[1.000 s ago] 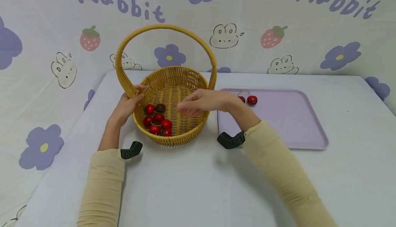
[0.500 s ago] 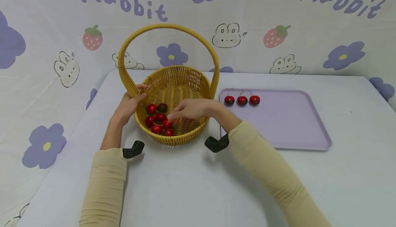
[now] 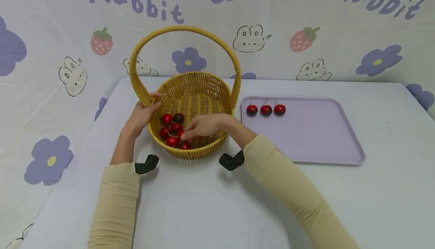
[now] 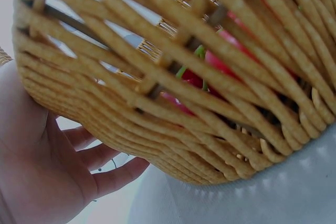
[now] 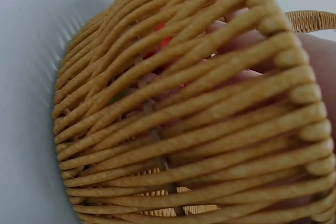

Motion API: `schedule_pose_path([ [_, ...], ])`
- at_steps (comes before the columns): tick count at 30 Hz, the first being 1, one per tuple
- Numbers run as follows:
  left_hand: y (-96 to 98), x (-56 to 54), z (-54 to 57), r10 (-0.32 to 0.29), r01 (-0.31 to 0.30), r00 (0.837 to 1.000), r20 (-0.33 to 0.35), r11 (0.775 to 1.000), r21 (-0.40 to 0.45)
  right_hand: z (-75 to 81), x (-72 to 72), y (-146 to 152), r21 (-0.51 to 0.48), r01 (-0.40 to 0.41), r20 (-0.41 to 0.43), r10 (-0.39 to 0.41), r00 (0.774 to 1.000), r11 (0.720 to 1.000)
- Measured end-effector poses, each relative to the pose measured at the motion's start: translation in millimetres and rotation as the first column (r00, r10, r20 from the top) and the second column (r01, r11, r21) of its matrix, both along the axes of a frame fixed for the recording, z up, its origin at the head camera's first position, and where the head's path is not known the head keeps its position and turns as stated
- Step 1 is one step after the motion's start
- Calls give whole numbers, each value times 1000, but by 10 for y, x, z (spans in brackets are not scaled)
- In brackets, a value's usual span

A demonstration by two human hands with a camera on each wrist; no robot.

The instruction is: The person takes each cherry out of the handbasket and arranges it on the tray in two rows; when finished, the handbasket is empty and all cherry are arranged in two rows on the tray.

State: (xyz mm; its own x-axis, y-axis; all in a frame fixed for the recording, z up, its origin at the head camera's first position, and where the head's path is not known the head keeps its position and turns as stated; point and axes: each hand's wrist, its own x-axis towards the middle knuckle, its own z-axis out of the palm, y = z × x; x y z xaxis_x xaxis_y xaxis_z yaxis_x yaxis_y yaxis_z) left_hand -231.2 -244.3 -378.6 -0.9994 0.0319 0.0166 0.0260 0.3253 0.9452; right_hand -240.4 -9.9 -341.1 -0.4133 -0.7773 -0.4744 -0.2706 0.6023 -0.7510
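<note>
A yellow wicker basket [image 3: 201,102] with a tall arched handle stands on the table. Its left rim, by the foot of the handle, is held by my left hand [image 3: 139,117]; the left wrist view shows that hand's fingers [image 4: 119,174] against the outer weave. Several red cherries [image 3: 172,141] lie in the left front part of the basket. My right hand [image 3: 205,125] reaches over the right rim into the basket, and its thumb and fingers pinch a cherry [image 3: 180,132], which they partly cover. In the right wrist view the basket wall [image 5: 199,119] hides most of that hand.
To the right of the basket lies a pale purple tray [image 3: 312,136]. Three stemmed cherries [image 3: 266,110] sit in a row near its back left corner. A patterned cloth [image 3: 210,15] hangs behind the white table [image 3: 204,203].
My right hand has moved left and down into the basket from above its right side, and its fingers have closed on a cherry. My left hand keeps its place on the rim.
</note>
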Motion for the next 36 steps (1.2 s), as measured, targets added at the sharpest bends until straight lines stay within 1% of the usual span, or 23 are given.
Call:
schedule_pose_path([
  [3,-3,3,0,1,-1,1000,-3,1000,-1,-11,7,-11,-11,-35,4,35,999,999],
  [9,-8,3,-5,-1,1,1000,-6,1000,1,-31,11,-48,-15,-114,-47,113,992,993],
  [12,-6,6,-2,0,0,1000,-7,1000,5,-36,15,-66,15,-146,-97,147,984,989],
  [16,-6,4,1,5,-5,1000,-7,1000,4,-39,23,-82,58,-159,-143,166,976,986],
  [19,-5,5,7,1,-1,1000,-9,1000,2,-47,26,-90,70,-152,-157,162,974,986],
  [24,-6,13,13,2,-2,1000,-5,1000,5,-52,34,-98,61,-151,-171,160,972,987],
  [27,-3,20,18,5,-5,1000,1,1000,11,-48,39,-84,36,-128,-171,132,976,991],
  [31,1,32,25,2,-2,1000,2,1000,14,-25,37,-30,-6,-66,-159,64,985,998],
  [36,10,35,31,-5,5,1000,4,1000,17,4,11,36,-48,-59,-191,49,980,997],
])
